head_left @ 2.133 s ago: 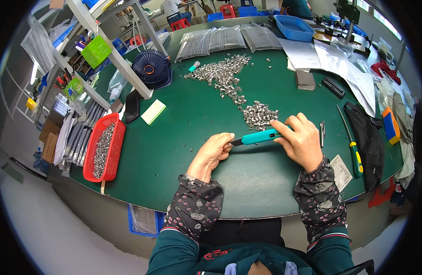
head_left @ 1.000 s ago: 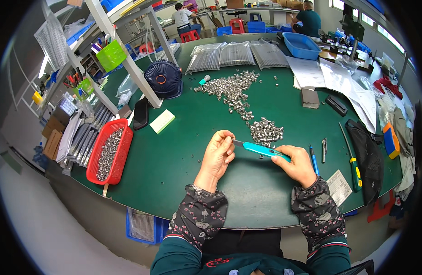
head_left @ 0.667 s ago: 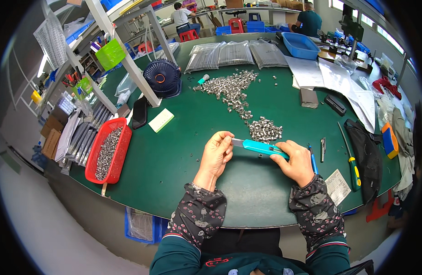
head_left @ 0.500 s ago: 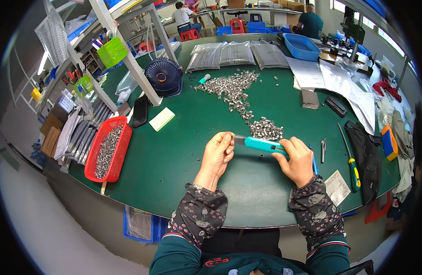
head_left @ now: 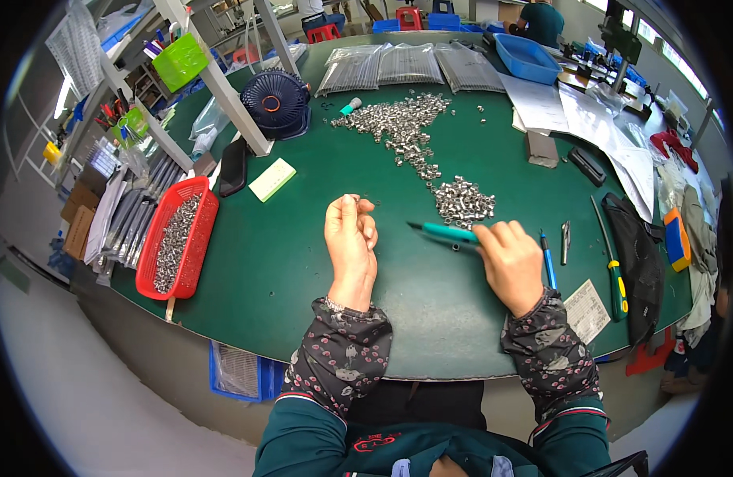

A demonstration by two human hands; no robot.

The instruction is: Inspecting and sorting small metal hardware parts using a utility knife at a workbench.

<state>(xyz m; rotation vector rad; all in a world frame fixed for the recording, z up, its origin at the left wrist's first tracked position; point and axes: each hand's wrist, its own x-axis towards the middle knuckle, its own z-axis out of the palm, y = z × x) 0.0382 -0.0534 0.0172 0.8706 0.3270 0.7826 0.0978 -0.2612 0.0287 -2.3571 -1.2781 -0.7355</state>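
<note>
My right hand [head_left: 511,258] grips a teal utility knife [head_left: 450,232], its dark blade pointing left above the green table. To the left, apart from the blade, my left hand [head_left: 350,238] is raised with thumb and forefinger pinched together; whatever lies between the fingertips is too small to make out. Beyond the knife is a small heap of short silver metal sleeves [head_left: 463,200]. A trail of them leads back to a larger, spread-out pile [head_left: 398,127], with a teal-capped piece [head_left: 350,106] at its left edge.
A red basket [head_left: 203,238] of metal pieces stands left, near a phone [head_left: 233,167], yellow notepad [head_left: 272,180] and fan [head_left: 276,103]. On the right lie a blue pen [head_left: 548,261], a metal bit [head_left: 565,242] and a yellow-green handled tool [head_left: 618,290]. Bagged rods [head_left: 410,65] line the back.
The knife has come away from my left fingertips and turned more edge-on. My left hand has shifted left and up, still pinched. The view has tilted down slightly.
</note>
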